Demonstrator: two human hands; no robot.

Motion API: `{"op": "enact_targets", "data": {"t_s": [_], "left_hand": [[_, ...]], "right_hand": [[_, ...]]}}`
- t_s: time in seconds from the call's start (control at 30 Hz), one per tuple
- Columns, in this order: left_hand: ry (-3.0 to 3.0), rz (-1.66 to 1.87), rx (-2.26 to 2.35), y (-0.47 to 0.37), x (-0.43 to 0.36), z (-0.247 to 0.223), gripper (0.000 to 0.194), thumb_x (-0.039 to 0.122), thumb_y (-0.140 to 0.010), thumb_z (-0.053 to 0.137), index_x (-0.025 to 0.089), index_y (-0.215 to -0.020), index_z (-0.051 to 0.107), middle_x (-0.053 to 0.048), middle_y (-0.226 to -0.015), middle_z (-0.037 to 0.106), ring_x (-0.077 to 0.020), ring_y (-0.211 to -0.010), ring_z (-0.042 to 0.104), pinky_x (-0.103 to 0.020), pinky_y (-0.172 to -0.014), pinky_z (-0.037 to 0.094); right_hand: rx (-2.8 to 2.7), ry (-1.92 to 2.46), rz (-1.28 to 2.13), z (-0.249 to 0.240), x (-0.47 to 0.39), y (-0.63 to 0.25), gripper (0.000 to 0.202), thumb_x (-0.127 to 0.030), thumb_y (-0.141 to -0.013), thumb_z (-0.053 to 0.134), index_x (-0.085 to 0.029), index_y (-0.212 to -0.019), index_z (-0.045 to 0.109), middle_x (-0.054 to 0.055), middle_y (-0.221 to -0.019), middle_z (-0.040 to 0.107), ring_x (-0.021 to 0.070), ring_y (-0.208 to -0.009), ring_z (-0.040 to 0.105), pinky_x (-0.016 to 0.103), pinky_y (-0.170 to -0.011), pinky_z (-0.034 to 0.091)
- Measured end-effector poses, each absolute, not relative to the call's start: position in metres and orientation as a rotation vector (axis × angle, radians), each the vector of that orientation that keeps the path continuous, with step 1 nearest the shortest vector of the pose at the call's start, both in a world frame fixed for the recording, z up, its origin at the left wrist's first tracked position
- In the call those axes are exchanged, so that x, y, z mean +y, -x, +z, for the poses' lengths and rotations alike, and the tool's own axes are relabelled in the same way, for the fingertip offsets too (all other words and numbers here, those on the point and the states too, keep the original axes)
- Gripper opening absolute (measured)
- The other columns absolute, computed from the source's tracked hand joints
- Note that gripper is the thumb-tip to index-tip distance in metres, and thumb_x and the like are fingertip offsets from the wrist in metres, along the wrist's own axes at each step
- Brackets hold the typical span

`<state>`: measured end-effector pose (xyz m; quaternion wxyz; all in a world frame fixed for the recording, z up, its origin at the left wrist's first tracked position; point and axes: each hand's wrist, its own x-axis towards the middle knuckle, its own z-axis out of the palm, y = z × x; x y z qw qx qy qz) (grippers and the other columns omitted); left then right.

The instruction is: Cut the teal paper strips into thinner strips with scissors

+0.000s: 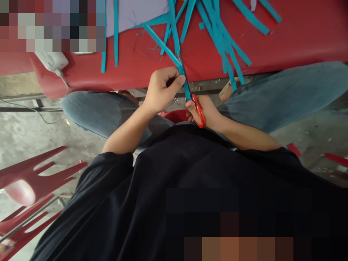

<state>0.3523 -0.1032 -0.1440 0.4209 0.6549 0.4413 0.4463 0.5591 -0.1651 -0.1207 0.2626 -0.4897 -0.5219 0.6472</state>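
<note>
My left hand [165, 87] pinches a narrow teal strip [163, 45] between thumb and fingers. The strip slants up to the left over the red table and its lower end runs down toward my right hand. My right hand [205, 110] is closed on scissors with red-orange handles [199, 112]. Their dark metal blades [182, 63] point up, right beside the strip and my left fingertips. Whether the blades touch the strip, I cannot tell. Several other teal strips [217, 32] lie in a loose heap on the table, some hanging over its near edge.
A pale lilac sheet [136, 14] lies on the red table [285, 43], with thin teal scraps near it. A white plug or adapter [51, 58] with a cable sits at the left. Red plastic chairs [40, 174] stand on the concrete floor [21, 134]. Parts of the view are pixelated.
</note>
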Motion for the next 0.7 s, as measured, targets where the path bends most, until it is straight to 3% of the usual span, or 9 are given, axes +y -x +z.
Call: {"op": "enact_targets", "data": {"t_s": [0.23,0.4,0.57,0.7], "left_hand": [[-1.683,1.149,1.104,-0.351,-0.103,-0.141,0.067,0.082,-0.103,0.061,0.024,-0.070,0.052,0.000,-0.066,0.034,-0.0150,-0.059,0.044,-0.038,-0.064,0.048],[-1.682,1.173,1.114,-0.350,-0.102,-0.141,0.067,0.082,-0.102,0.065,0.025,-0.071,0.050,0.000,-0.063,0.036,-0.0151,-0.058,0.045,-0.036,-0.060,0.043],[-1.647,1.165,1.105,-0.348,-0.097,-0.145,0.070,0.079,-0.112,0.046,0.024,-0.069,0.048,0.001,-0.059,0.041,-0.0127,-0.052,0.046,-0.033,-0.054,0.038],[-1.681,1.159,1.164,-0.347,-0.097,-0.148,0.071,0.080,-0.112,0.046,0.024,-0.068,0.041,0.001,-0.058,0.041,-0.0121,-0.052,0.042,-0.032,-0.052,0.036]], "right_hand": [[-1.421,1.321,1.755,-0.117,-0.164,-0.559,0.060,-0.080,-0.089,0.084,-0.028,-0.078,0.059,-0.002,-0.060,0.060,0.0181,-0.056,0.063,0.032,-0.050,0.053],[-1.488,1.299,1.719,-0.123,-0.166,-0.561,0.061,-0.082,-0.091,0.081,-0.027,-0.076,0.059,-0.001,-0.063,0.062,0.0180,-0.056,0.064,0.032,-0.050,0.052],[-1.522,1.310,1.716,-0.128,-0.166,-0.562,0.064,-0.086,-0.090,0.078,-0.026,-0.077,0.059,0.000,-0.063,0.062,0.0186,-0.057,0.065,0.032,-0.050,0.053],[-1.582,1.286,1.708,-0.132,-0.166,-0.563,0.068,-0.090,-0.091,0.073,-0.026,-0.077,0.057,0.001,-0.066,0.062,0.0205,-0.059,0.068,0.033,-0.050,0.054]]}}
